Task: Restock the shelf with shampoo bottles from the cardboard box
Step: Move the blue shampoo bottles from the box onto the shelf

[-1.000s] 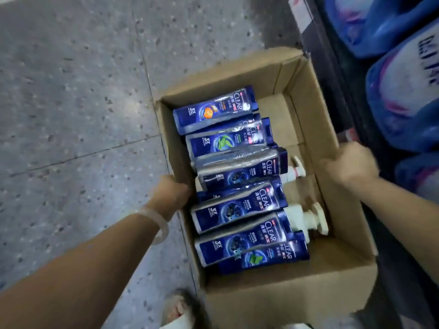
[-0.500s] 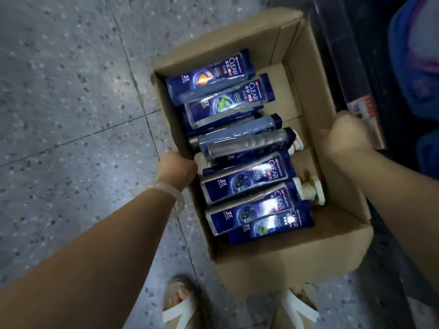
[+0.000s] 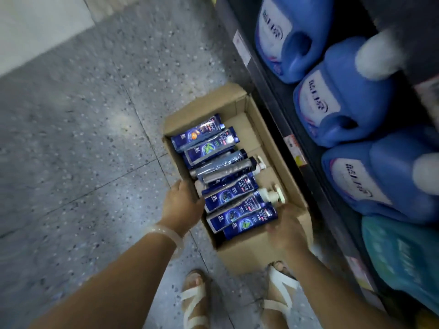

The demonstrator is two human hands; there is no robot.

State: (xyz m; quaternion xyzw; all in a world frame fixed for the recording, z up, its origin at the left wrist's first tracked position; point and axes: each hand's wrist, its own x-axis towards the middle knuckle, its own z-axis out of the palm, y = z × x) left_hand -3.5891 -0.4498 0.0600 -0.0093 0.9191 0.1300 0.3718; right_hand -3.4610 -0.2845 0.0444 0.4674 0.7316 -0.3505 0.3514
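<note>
An open cardboard box (image 3: 278,160) sits on the floor against the foot of the shelf (image 3: 308,162). Inside lie several dark blue shampoo bottles (image 3: 226,198) side by side, two of them showing white pump heads (image 3: 273,195). My left hand (image 3: 183,205) grips the box's left wall, fingers inside it. Over the box's near right corner is my right hand (image 3: 286,227), off the wall, its fingers loosely apart beside the cap end of the nearest bottle (image 3: 251,220). It holds nothing that I can see; the hand is blurred.
Large blue detergent jugs (image 3: 344,98) fill the low shelf on the right, with a teal pack (image 3: 403,257) nearer me. My feet in white sandals (image 3: 194,302) stand just behind the box. Speckled grey floor (image 3: 83,150) stretches to the left.
The box has gone down from carrying height to the floor beside the shelf. My right hand left the right wall and moved to the near corner. My left hand kept its grip.
</note>
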